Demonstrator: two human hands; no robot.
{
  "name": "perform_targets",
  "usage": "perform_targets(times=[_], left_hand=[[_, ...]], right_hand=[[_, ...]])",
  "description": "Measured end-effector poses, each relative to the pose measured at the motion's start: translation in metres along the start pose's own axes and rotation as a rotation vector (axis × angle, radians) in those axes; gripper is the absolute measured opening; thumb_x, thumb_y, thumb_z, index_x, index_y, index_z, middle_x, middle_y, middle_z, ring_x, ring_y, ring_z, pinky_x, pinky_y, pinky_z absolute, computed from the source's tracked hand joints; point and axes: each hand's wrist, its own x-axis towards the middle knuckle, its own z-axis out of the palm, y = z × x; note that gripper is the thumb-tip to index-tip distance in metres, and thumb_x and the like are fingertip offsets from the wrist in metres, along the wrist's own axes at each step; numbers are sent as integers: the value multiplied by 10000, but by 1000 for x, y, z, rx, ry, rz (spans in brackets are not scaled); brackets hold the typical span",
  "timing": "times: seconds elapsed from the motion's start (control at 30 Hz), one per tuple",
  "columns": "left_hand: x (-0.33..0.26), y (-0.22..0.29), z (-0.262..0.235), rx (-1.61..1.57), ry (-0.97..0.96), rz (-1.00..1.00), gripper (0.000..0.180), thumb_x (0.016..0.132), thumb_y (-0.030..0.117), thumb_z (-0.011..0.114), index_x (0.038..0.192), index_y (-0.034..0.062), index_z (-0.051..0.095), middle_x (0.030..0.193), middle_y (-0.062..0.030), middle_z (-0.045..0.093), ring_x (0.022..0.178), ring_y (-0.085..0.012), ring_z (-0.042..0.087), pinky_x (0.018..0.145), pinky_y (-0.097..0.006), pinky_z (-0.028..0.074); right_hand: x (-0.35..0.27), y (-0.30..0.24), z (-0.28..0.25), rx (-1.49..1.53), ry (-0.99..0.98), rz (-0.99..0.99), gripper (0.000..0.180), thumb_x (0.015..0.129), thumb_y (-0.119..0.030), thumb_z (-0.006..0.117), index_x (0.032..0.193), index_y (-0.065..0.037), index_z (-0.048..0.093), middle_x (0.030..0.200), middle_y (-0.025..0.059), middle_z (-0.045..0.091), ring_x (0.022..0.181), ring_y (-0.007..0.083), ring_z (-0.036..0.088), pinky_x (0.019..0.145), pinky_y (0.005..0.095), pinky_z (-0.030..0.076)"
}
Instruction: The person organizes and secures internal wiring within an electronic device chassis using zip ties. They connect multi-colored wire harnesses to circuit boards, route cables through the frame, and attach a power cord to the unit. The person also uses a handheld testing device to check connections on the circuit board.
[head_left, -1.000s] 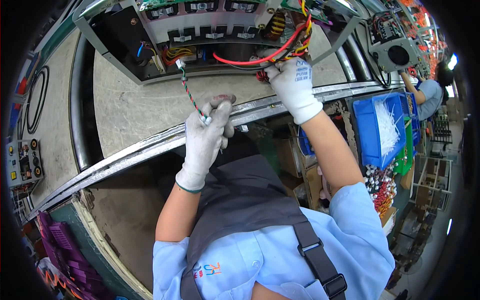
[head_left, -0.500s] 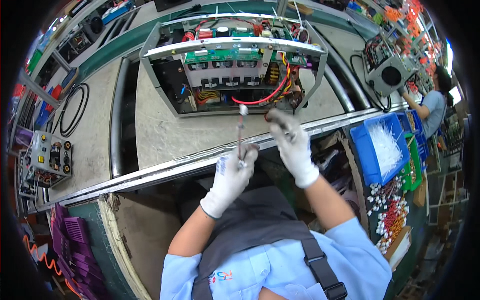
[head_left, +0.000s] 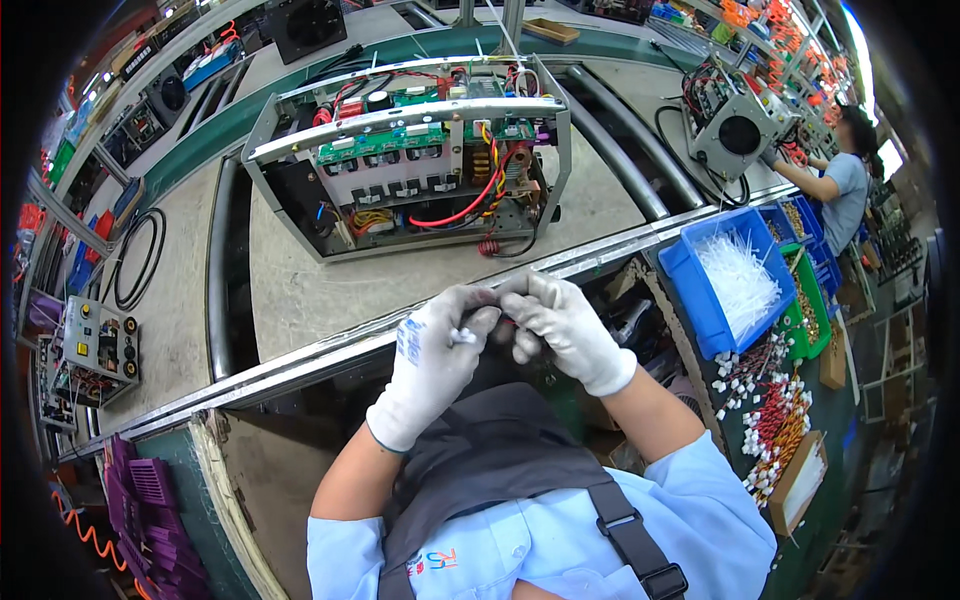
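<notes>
Two gloved hands meet just in front of the counter's point(head_left: 330, 290) metal edge rail point(head_left: 300, 352), close to the person's chest. Left hand point(head_left: 432, 362) is curled shut, pinching a small white piece point(head_left: 463, 336) between thumb and fingers. Right hand point(head_left: 562, 326) is also curled, fingertips touching the left hand's; a trace of red shows between them, but what it grips cannot be told. On the counter beyond, well apart from both hands, stands an open metal chassis point(head_left: 410, 160) holding green circuit boards and red wiring. To the right, a blue bin point(head_left: 685, 290) contains white cable ties point(head_left: 738, 280). Farther right, another person point(head_left: 845, 185) works at a second unit with a fan point(head_left: 738, 128).
</notes>
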Motion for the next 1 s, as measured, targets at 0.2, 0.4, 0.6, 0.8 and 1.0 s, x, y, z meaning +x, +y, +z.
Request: perform_targets(times=[0.2, 0.4, 0.6, 0.8, 1.0], left_hand=[[14, -12, 10, -932, -113, -459, 230, 930, 142, 621, 1112, 10, 572, 741, 6, 589, 452, 1, 399, 395, -184, 266], [13, -14, 13, -35, -2, 153, 184, 918, 126, 628, 1033, -16, 612, 790, -107, 672, 606, -177, 613, 547, -296, 477], [55, -10, 34, 93, 265, 399, 179, 923, 99, 604, 1065, -9, 612, 785, -152, 664, 689, -249, 662, 627, -311, 506], [119, -8, 88, -525, 89, 42, 223, 957, 200, 533, 1036, 0, 590, 780, -156, 616, 642, -240, 600, 602, -391, 473], [168, -28, 113, -783, 416, 63, 257, 944, 200, 590, 1109, 15, 525, 945, -86, 607, 848, -147, 573, 720, -310, 480]], right_hand=[[2, 2, -6, -940, 163, -890, 252, 818, -56, 718, 1062, -39, 657, 866, 127, 664, 751, 237, 635, 677, 323, 511], [-2, -20, -7, -278, 192, -99, 206, 923, -105, 642, 1096, 3, 667, 863, 19, 654, 692, 61, 583, 618, 214, 474], [15, -13, -3, -232, 339, -458, 224, 886, -21, 666, 1101, 34, 640, 880, 29, 667, 710, 66, 604, 614, 209, 486], [93, -94, -42, -1086, 437, -1060, 148, 803, -77, 719, 940, -55, 667, 816, 103, 652, 733, 231, 651, 646, 333, 514], [116, -102, -35, -1467, 411, -1194, 134, 731, -101, 727, 833, -87, 642, 778, 99, 630, 686, 294, 638, 602, 384, 505]])
